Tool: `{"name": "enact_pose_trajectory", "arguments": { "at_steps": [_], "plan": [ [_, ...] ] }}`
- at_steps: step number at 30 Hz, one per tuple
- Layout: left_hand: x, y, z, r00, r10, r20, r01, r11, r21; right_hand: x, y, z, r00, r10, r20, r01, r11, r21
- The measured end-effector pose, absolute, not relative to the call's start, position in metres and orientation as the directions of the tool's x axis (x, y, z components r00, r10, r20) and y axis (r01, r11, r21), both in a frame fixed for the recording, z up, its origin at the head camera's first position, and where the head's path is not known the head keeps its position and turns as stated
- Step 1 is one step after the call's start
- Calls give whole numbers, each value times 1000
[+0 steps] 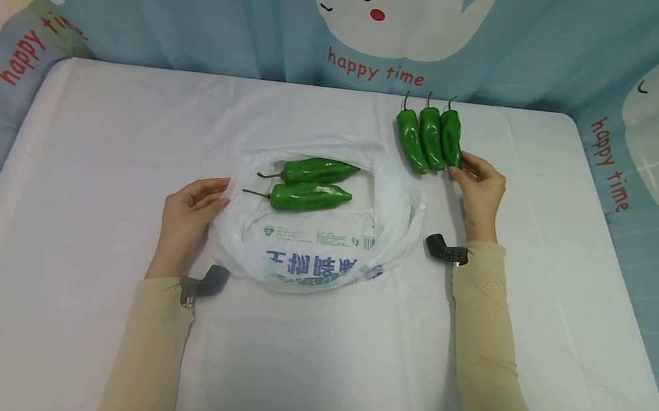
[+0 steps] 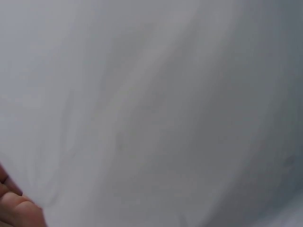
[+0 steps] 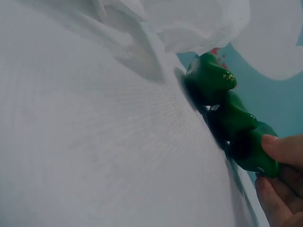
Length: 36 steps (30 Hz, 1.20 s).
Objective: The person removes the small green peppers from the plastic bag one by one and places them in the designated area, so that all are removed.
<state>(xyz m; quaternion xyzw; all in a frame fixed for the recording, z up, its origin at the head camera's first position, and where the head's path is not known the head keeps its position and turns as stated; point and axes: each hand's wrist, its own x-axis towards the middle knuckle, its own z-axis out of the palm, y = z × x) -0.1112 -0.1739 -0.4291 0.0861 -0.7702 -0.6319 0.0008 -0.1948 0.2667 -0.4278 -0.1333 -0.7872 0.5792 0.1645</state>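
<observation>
An opened white plastic bag (image 1: pixel 397 219) with blue print lies mid-table. Two green peppers lie inside it, the upper pepper (image 1: pixel 317 171) just above the lower pepper (image 1: pixel 311 197), stems to the left. My left hand (image 1: pixel 186 214) pinches the bag's left rim. At the back right, three more peppers stand side by side with stems pointing away: a left pepper (image 1: pixel 411 140), a middle pepper (image 1: pixel 431 137) and a right pepper (image 1: pixel 451 136). With thumb and fingers, my right hand (image 1: pixel 481 186) grips the near tip of the right pepper. Pale bag film fills most of the left wrist view.
A white cloth (image 1: pixel 319 358) covers the table. Blue curtains (image 1: pixel 205 11) with cartoon prints hang behind the table and at its sides. Each wrist carries a black camera mount, the left mount (image 1: pixel 207 281) close to the bag's lower left edge.
</observation>
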Motion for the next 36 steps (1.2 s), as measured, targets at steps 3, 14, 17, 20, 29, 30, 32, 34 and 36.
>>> {"name": "enact_pose_trajectory", "arguments": {
  "at_steps": [3,14,17,20,29,30,32,34,36],
  "plan": [
    [-111,-173,-429,-986,-130,-102,-127,200,972,-196,267,-430,-910,400,113,13,300,-954],
    [-111,-174,-427,-982,-134,-135,-162,211,964,-196,266,-432,-914,385,133,-21,281,-960],
    [-111,-173,-427,-982,-133,-134,-160,208,965,-195,266,-432,-910,392,136,-35,254,-966],
    [-111,-173,-427,-982,-132,-135,-160,205,965,-194,267,-433,-907,398,137,-42,237,-970],
    [-112,-172,-427,-982,-133,-131,-155,188,970,-195,270,-436,-898,411,156,-3,349,-937],
    [-112,-172,-428,-982,-134,-131,-155,188,970,-195,270,-436,-896,413,162,-3,358,-934],
    [-112,-172,-428,-982,-136,-128,-153,191,970,-195,270,-436,-893,414,177,-11,373,-928],
    [-112,-172,-428,-982,-139,-126,-151,191,970,-195,270,-436,-893,409,190,-24,378,-925],
    [-112,-172,-428,-983,-138,-119,-145,194,970,-194,269,-435,-894,404,194,-35,369,-929]
  ]
}}
